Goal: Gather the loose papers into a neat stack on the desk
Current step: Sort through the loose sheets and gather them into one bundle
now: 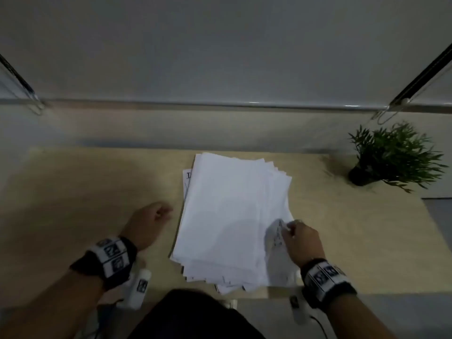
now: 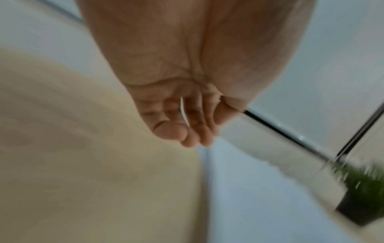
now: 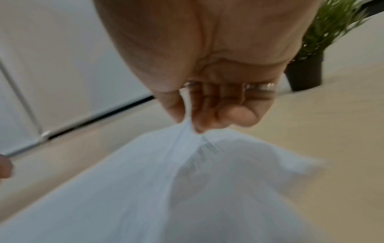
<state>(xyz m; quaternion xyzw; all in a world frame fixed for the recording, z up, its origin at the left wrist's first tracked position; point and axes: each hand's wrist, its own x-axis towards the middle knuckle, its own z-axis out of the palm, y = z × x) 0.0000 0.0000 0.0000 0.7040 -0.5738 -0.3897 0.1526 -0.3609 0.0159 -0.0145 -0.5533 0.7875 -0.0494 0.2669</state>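
Note:
A loose stack of white papers (image 1: 227, 216) lies in the middle of the light wooden desk (image 1: 85, 192), its edges fanned out and uneven. My right hand (image 1: 287, 227) pinches the right edge of an upper sheet (image 1: 277, 232) and curls it upward, so printed lines show on its underside. The right wrist view shows thumb and fingers (image 3: 191, 126) nipping that sheet (image 3: 145, 189) just above the pile. My left hand (image 1: 163, 212) hovers over bare desk just left of the stack, fingers loosely curled and holding nothing (image 2: 193, 136).
A small potted plant (image 1: 391, 157) in a black pot stands at the desk's far right corner. A white partition with a metal rail (image 1: 220, 105) runs along the far side. The stack's near edge overhangs the desk front.

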